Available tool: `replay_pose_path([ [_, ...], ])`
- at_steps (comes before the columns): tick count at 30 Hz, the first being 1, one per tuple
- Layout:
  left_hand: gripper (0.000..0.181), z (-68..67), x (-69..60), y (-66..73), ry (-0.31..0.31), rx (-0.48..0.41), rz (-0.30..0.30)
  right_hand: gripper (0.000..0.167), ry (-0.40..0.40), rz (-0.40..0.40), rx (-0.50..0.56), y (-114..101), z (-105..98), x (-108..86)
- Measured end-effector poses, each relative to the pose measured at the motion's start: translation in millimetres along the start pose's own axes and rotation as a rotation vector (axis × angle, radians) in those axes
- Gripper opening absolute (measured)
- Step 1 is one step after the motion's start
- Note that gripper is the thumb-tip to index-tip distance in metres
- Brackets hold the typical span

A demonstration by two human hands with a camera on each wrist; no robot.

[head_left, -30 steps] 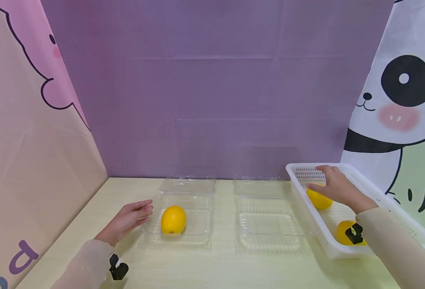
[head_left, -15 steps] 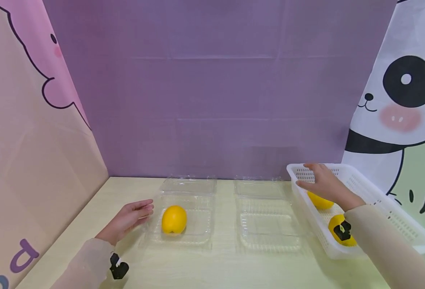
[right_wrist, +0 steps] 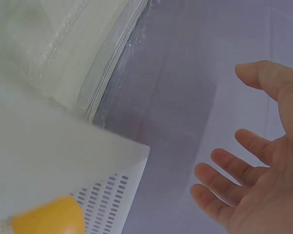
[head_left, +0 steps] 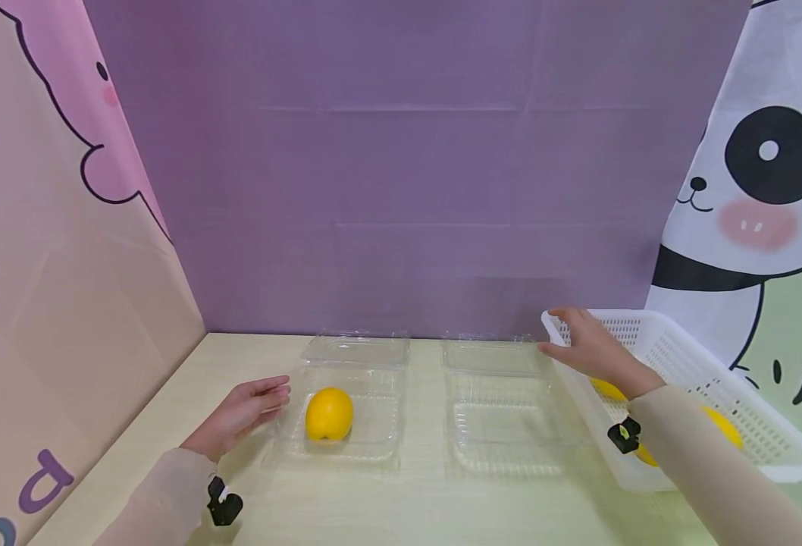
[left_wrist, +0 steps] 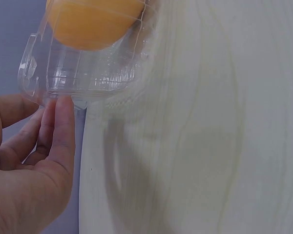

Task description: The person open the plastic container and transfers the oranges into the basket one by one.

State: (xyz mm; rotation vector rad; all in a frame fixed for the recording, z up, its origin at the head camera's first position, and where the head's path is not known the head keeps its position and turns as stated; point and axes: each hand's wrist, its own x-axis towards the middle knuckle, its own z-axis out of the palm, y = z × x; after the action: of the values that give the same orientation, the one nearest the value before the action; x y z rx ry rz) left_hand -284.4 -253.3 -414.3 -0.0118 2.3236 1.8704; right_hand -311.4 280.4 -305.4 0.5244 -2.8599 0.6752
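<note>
A round yellow fruit (head_left: 329,413) sits in the left clear plastic box (head_left: 378,432), whose lid is folded back. My left hand (head_left: 240,413) is beside that box, fingers extended, with the fingertips at its edge in the left wrist view. Over the far left rim of a white perforated basket (head_left: 772,428) hovers my right hand (head_left: 595,350). Its fingers are spread and hold nothing, as the right wrist view shows. Inside the basket lie more yellow fruits (head_left: 723,426), partly covered by the right arm and hand.
A second clear box (head_left: 506,432), lid folded back, lies between the fruit's box and the basket. A purple backdrop (head_left: 401,189) rises behind the pale table (head_left: 428,508). Printed cloths stand at both sides. Black cameras (head_left: 223,504) are strapped to the wrists.
My right hand has moved left, from above the fruits in the basket to over its left rim, uncovering another fruit beside the sleeve. The left hand stays by its box.
</note>
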Motion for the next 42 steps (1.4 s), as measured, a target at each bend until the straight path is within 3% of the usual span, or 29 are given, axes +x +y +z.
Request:
replay_pose_path([
  [9, 0.056, -0.4, 0.0, -0.5, 0.006, -0.006, -0.002, 0.07, -0.006, -0.064, -0.002, -11.6, 9.7, 3.7],
  [31, 0.056, -0.3, 1.5, -1.5, 0.004, -0.001, -0.005, 0.07, -0.06, -0.1, 0.055, -43.9, 44.6, 18.7],
  [42, 0.056, -0.2, 0.4, -0.9, 0.0, -0.004, 0.0, 0.068, -0.045, -0.164, 0.014, -65.8, 58.3, 21.0],
])
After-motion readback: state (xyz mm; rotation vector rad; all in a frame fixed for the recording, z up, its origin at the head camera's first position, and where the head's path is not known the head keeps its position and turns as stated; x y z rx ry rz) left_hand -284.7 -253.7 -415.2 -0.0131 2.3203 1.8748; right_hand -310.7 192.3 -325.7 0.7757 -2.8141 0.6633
